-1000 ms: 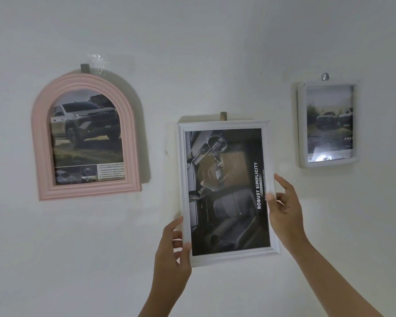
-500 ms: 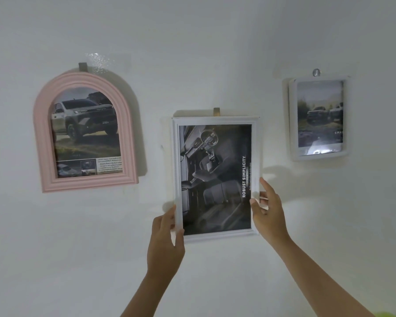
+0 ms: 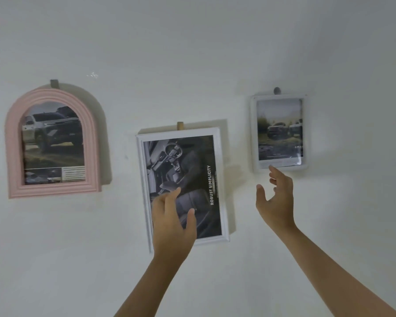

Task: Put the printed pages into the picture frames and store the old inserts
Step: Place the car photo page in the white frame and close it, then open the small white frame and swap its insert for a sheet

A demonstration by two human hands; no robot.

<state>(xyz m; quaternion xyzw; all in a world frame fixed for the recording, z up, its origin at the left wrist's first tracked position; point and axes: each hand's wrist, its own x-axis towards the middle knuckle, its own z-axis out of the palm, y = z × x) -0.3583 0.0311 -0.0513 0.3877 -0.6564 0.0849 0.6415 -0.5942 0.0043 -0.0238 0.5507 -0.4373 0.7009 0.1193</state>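
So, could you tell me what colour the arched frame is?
Pale pink arched frame, seen in the head view.

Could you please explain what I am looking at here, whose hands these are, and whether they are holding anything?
There is no machine here: a person wears a wide-angle camera on the head, so you see their own two bare arms reaching up to a white wall. Three frames hang there on hooks: a pink arched frame with a truck print, a white middle frame with a dark car-interior page reading "ROBUST SIMPLICITY", and a small white frame with another vehicle print. The left hand is raised in front of the middle frame, fingers relaxed. The right hand reaches towards the small frame's lower edge. Neither hand holds anything.
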